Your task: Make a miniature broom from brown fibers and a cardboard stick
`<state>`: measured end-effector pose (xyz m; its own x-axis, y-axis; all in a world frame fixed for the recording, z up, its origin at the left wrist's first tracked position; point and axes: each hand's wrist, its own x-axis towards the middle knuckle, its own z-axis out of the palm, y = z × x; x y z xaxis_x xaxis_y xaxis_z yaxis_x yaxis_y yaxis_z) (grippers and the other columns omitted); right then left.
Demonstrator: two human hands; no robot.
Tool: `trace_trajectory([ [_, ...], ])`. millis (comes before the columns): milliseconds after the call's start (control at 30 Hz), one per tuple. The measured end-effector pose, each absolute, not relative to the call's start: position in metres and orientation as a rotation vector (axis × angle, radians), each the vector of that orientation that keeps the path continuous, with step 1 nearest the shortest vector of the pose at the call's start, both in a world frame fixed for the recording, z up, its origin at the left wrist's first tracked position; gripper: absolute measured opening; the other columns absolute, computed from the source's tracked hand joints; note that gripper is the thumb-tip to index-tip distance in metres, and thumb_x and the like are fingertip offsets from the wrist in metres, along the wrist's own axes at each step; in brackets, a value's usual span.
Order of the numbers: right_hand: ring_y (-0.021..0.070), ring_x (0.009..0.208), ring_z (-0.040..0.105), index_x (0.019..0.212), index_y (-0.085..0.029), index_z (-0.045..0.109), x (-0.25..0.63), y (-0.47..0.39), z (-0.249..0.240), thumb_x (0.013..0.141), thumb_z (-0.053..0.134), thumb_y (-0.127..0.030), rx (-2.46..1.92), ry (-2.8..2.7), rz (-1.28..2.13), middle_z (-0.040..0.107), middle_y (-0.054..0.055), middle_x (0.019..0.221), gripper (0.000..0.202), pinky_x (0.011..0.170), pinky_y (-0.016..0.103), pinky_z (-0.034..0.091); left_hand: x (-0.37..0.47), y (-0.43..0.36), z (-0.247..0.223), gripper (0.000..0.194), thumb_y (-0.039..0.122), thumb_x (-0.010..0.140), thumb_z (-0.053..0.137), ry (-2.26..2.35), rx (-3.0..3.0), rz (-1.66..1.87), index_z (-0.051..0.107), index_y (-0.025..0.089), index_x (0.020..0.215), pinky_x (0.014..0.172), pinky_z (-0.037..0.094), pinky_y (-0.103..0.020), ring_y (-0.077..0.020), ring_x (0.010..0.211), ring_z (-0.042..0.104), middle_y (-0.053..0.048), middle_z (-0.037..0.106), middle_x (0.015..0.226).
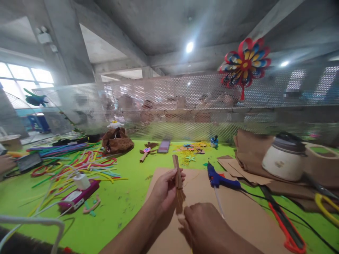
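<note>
Left hand's (165, 187) fingers are closed round a brown paper strip (178, 181), held lengthwise above the cardboard (246, 222). Right hand's (202, 224) fingers are curled at its near end, can't tell from here if they're gripping. Blue glue gun (219, 179) just right, purple power strip (86, 192) off left, pinwheel-ish flower (245, 65) far right.

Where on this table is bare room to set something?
Two patches look bare: the green tabletop between the magenta power strip and the cardboard sheet, and the sheet itself between your right hand and the red-handled tool. It is crowded at left with colored strips, and at back right around the white pot.
</note>
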<state>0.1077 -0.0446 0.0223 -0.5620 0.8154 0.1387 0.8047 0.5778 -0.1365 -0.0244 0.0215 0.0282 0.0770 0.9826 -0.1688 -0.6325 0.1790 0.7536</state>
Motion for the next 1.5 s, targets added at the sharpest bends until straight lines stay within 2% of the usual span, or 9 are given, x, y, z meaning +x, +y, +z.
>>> trace_trajectory([
  [67,0.0235,0.066,0.063,0.071,-0.018,0.068,0.114,-0.044,0.029,0.079,0.059,-0.037,-1.329,-2.551,0.092,0.069,0.010,0.073,0.023,0.053,0.029,0.034,-0.026,0.022,0.028,0.013,0.012,0.078,0.057,0.736,0.582,1.306,0.069,0.007,0.078,0.061,0.047,-0.021,-0.0125,0.062,0.059,-0.009,0.065,0.070],
  [133,0.0222,0.071,0.060,0.070,-0.018,0.066,0.124,-0.039,0.035,0.081,0.059,-0.039,-1.280,-2.365,0.134,0.066,0.008,0.075,0.025,0.059,0.029,0.038,-0.027,0.022,0.027,0.011,0.013,0.077,0.060,0.712,0.594,1.312,0.069,0.007,0.079,0.062,0.047,-0.022,-0.0131,0.064,0.059,-0.009,0.065,0.070],
  [300,0.0143,0.059,0.049,0.055,-0.019,0.044,0.140,-0.019,0.039,0.088,0.046,-0.037,-1.129,-1.867,0.357,0.048,0.001,0.062,0.038,0.058,0.027,0.038,-0.023,0.017,0.027,0.010,0.016,0.074,0.065,0.670,0.590,1.341,0.069,0.008,0.077,0.065,0.047,-0.022,-0.0120,0.064,0.057,-0.008,0.064,0.070],
  [533,0.0153,0.061,0.057,0.084,-0.015,0.060,0.114,-0.020,0.027,0.086,0.050,-0.041,-1.092,-1.656,1.050,0.063,0.005,0.073,0.028,0.054,0.026,0.042,-0.015,0.012,0.021,0.017,0.025,0.072,0.069,0.599,0.664,1.284,0.067,0.011,0.082,0.067,0.048,-0.029,-0.0157,0.067,0.059,-0.007,0.063,0.077],
  [733,0.0146,0.055,0.054,0.079,-0.015,0.059,0.099,-0.017,0.006,0.080,0.058,-0.039,-1.138,-1.434,1.176,0.060,0.003,0.063,0.024,0.047,0.024,0.037,-0.010,0.011,0.019,0.020,0.027,0.070,0.071,0.588,0.663,1.228,0.064,0.013,0.082,0.064,0.047,-0.031,-0.0152,0.061,0.059,-0.005,0.061,0.076],
  [900,0.0133,0.057,0.053,0.074,-0.014,0.060,0.101,-0.014,0.002,0.077,0.061,-0.034,-1.064,-1.370,1.201,0.060,0.003,0.064,0.020,0.052,0.024,0.038,-0.010,0.006,0.024,0.019,0.027,0.072,0.068,0.585,0.633,1.187,0.065,0.013,0.084,0.064,0.046,-0.029,-0.0159,0.065,0.059,-0.006,0.062,0.077],
  [1067,0.0123,0.052,0.050,0.070,-0.015,0.058,0.106,-0.016,0.005,0.078,0.059,-0.033,-1.143,-1.398,1.162,0.056,0.001,0.059,0.019,0.047,0.023,0.035,-0.014,0.005,0.024,0.022,0.028,0.075,0.064,0.578,0.616,1.157,0.066,0.009,0.086,0.074,0.047,-0.031,-0.0179,0.073,0.060,-0.010,0.064,0.084],
  [1267,0.0109,0.047,0.047,0.066,-0.016,0.055,0.107,-0.022,0.012,0.076,0.059,-0.030,-1.237,-1.496,1.115,0.051,-0.002,0.052,0.018,0.045,0.022,0.033,-0.026,0.010,0.030,0.032,0.036,0.078,0.061,0.668,0.673,1.203,0.067,0.008,0.092,0.066,0.046,-0.033,-0.0197,0.070,0.058,-0.011,0.064,0.080],
  [1500,0.0103,0.047,0.044,0.066,-0.017,0.053,0.107,-0.030,0.018,0.077,0.058,-0.029,-1.187,-1.488,1.227,0.049,-0.003,0.051,0.017,0.045,0.022,0.031,-0.031,0.016,0.032,0.023,0.035,0.075,0.064,0.629,0.716,1.312,0.067,0.013,0.080,0.068,0.044,-0.028,-0.0156,0.069,0.057,-0.006,0.065,0.079],
])
